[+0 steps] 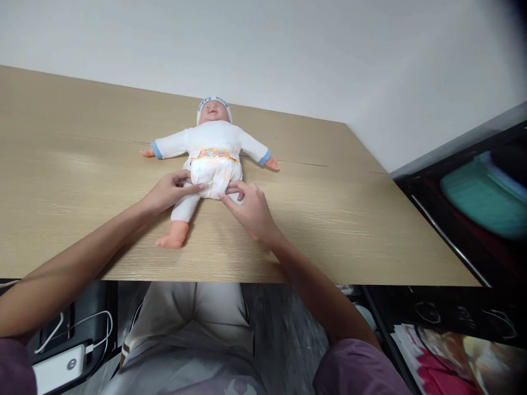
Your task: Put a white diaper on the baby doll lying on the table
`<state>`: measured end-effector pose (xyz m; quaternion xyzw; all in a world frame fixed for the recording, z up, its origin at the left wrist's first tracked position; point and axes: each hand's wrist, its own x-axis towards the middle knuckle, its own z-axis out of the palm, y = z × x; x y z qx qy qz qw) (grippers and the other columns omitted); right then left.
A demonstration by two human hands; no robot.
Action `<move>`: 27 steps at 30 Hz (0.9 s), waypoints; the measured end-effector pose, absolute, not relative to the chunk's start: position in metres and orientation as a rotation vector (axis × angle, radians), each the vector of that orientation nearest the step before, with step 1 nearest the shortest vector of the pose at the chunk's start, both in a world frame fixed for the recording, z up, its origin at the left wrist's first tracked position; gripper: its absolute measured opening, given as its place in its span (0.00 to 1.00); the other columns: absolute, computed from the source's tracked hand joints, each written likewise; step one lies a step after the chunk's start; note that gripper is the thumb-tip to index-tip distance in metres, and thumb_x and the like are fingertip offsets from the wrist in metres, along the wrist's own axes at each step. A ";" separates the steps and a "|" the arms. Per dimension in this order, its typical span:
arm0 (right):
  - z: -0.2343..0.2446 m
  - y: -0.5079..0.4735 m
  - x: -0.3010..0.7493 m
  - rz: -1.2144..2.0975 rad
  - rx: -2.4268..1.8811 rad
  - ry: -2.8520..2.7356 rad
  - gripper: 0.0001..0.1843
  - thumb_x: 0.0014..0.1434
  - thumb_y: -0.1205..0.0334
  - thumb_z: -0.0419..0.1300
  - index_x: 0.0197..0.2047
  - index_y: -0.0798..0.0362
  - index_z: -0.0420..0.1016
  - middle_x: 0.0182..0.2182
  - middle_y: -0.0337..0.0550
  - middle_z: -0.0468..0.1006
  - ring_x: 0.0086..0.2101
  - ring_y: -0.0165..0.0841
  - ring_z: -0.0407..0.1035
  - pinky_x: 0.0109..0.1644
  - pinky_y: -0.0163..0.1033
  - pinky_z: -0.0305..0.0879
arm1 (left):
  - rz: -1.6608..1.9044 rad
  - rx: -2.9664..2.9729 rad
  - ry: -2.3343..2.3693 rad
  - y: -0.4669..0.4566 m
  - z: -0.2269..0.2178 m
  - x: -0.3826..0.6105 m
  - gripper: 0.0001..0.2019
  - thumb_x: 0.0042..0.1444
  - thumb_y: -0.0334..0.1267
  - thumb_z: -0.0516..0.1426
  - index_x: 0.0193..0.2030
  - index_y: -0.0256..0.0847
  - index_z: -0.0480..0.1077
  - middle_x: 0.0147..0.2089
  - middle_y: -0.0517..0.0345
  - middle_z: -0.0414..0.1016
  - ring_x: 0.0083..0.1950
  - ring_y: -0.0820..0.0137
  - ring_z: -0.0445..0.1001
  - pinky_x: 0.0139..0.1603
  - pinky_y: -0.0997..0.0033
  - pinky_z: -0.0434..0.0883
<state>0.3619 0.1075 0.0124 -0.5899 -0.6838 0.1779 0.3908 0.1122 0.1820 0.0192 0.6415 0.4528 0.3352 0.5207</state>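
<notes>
A baby doll [212, 140] in a white suit and white cap lies on its back on the wooden table [349, 219], head toward the wall, arms spread. It wears a white diaper [214, 173] with a coloured waistband. My left hand [168, 192] pinches the diaper's edge at the doll's left-side thigh. My right hand [249, 208] pinches the diaper's other lower edge and covers the doll's other leg. One bare doll foot [171, 240] shows below my left hand.
The table's near edge runs above my lap. A white wall rises behind the table. A dark shelf with a teal container [481, 200] stands at the right. A white power bank with cables [61, 367] lies low at the left.
</notes>
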 end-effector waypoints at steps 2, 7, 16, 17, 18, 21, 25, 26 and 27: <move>0.013 0.108 0.364 0.491 -1.504 -1.747 0.08 0.70 0.54 0.72 0.50 0.46 0.86 0.45 0.41 0.92 0.41 0.42 0.76 0.53 0.47 0.70 | 0.738 1.445 1.013 0.186 0.022 0.110 0.28 0.50 0.60 0.79 0.47 0.41 0.84 0.48 0.50 0.87 0.48 0.55 0.83 0.47 0.60 0.75; 0.014 0.110 0.364 0.507 -1.499 -1.749 0.08 0.71 0.53 0.71 0.48 0.46 0.88 0.45 0.42 0.92 0.40 0.41 0.75 0.53 0.47 0.70 | 0.699 1.288 0.946 0.189 0.024 0.107 0.31 0.50 0.59 0.80 0.52 0.41 0.85 0.55 0.44 0.90 0.54 0.49 0.86 0.55 0.52 0.81; 0.006 0.118 0.365 0.617 -1.517 -1.601 0.15 0.67 0.44 0.72 0.41 0.47 0.84 0.36 0.39 0.85 0.36 0.38 0.70 0.44 0.44 0.66 | 0.769 1.229 0.898 0.191 0.016 0.108 0.28 0.55 0.58 0.79 0.53 0.41 0.83 0.54 0.47 0.89 0.53 0.53 0.86 0.54 0.56 0.82; 0.005 0.119 0.366 0.646 -1.506 -1.583 0.15 0.67 0.44 0.71 0.41 0.47 0.84 0.36 0.39 0.84 0.35 0.38 0.69 0.43 0.44 0.66 | 0.785 1.219 0.902 0.191 0.015 0.108 0.27 0.55 0.59 0.79 0.51 0.42 0.83 0.52 0.48 0.89 0.51 0.55 0.86 0.52 0.57 0.82; 0.005 0.119 0.366 0.662 -1.497 -1.573 0.15 0.68 0.43 0.71 0.42 0.47 0.84 0.36 0.38 0.84 0.35 0.37 0.69 0.43 0.43 0.67 | 0.804 1.213 0.907 0.191 0.014 0.109 0.27 0.55 0.59 0.78 0.50 0.42 0.83 0.50 0.49 0.88 0.49 0.56 0.86 0.50 0.57 0.81; 0.006 0.115 0.365 0.585 -1.524 -1.588 0.15 0.69 0.42 0.70 0.43 0.46 0.84 0.34 0.38 0.81 0.36 0.39 0.70 0.46 0.45 0.70 | 0.870 1.222 0.935 0.189 0.012 0.111 0.26 0.56 0.62 0.77 0.44 0.43 0.81 0.43 0.51 0.86 0.44 0.57 0.84 0.44 0.58 0.80; 0.007 0.109 0.360 0.319 -1.554 -1.610 0.12 0.70 0.46 0.72 0.44 0.45 0.84 0.45 0.46 0.83 0.50 0.46 0.74 0.63 0.54 0.73 | 0.940 1.257 0.977 0.185 0.013 0.116 0.27 0.56 0.65 0.76 0.42 0.43 0.79 0.41 0.51 0.86 0.44 0.56 0.83 0.43 0.58 0.78; 0.007 0.109 0.359 0.267 -1.549 -1.608 0.10 0.70 0.48 0.72 0.44 0.45 0.85 0.48 0.48 0.82 0.53 0.48 0.74 0.66 0.56 0.72 | 0.944 1.259 0.976 0.185 0.013 0.117 0.28 0.55 0.66 0.76 0.42 0.42 0.79 0.43 0.50 0.86 0.45 0.56 0.83 0.44 0.59 0.78; 0.006 0.109 0.359 0.234 -1.546 -1.609 0.09 0.70 0.50 0.72 0.43 0.45 0.85 0.51 0.49 0.81 0.55 0.49 0.74 0.68 0.58 0.71 | 0.945 1.258 0.969 0.184 0.013 0.117 0.29 0.54 0.67 0.76 0.43 0.42 0.79 0.44 0.50 0.87 0.46 0.57 0.83 0.44 0.60 0.78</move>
